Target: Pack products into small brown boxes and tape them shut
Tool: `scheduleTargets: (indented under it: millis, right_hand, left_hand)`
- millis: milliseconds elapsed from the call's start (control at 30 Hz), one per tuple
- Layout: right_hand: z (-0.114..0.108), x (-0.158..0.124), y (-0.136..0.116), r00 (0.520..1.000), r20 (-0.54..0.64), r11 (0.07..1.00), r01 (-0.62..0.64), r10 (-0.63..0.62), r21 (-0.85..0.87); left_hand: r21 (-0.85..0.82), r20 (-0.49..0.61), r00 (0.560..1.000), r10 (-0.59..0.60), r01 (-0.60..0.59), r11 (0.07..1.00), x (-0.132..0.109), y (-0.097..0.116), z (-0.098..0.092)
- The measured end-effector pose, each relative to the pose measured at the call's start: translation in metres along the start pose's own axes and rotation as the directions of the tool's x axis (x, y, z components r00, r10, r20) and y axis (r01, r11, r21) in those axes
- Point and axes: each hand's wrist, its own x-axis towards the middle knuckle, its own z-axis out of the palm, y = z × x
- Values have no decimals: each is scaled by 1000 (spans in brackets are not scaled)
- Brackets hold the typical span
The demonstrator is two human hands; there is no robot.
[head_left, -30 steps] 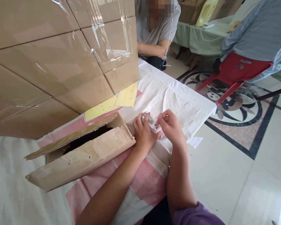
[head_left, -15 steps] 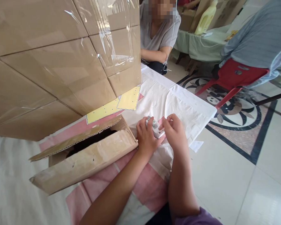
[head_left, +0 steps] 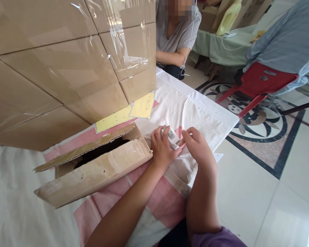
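Hands, two of them, meet above the right edge of the worktop [head_left: 201, 113], which is covered by a white and pink cloth [head_left: 167, 202]. The left hand [head_left: 162, 150] has one small white device [head_left: 171, 136] in its grasp, with the fingers [head_left: 157, 132] curled around the body of it. The right hand [head_left: 198, 148] pinches the lower end of the same device between thumb and forefinger. The device is held a little over the cloth, tilted, between both hands.

Just beside the left hand lies one open box [head_left: 98, 169], its flap touching the wrist. Behind the box stands a stack [head_left: 67, 61] of big cartons wrapped in clear film, and it blocks the whole left side of the worktop. Two yellow sheets [head_left: 143, 105] lie flat at the foot of the stack. One other person [head_left: 175, 37] sits at the far end. On the floor to the right stands one red chair [head_left: 257, 80], and one yellow bottle [head_left: 228, 15] is behind it.
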Motion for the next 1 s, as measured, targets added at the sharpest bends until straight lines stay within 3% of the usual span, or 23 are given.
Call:
scheduleTargets:
  millis: [400,533,767,1000]
  right_hand:
    - [-14,-2,1,993,104,998,-54,58,-32]
    - [-12,6,9,995,77,995,-62,68,-83]
    - [-11,21,35,986,169,993,21,0,-117]
    - [-10,33,55,961,262,996,85,-89,27]
  left_hand:
    - [42,-18,1000,6,-5,999,1,3,-1]
    - [47,-10,1000,-11,11,999,1,3,-1]
    - [51,8,999,-42,41,998,0,4,-1]
    - [57,-4,999,-50,50,997,-1,2,6]
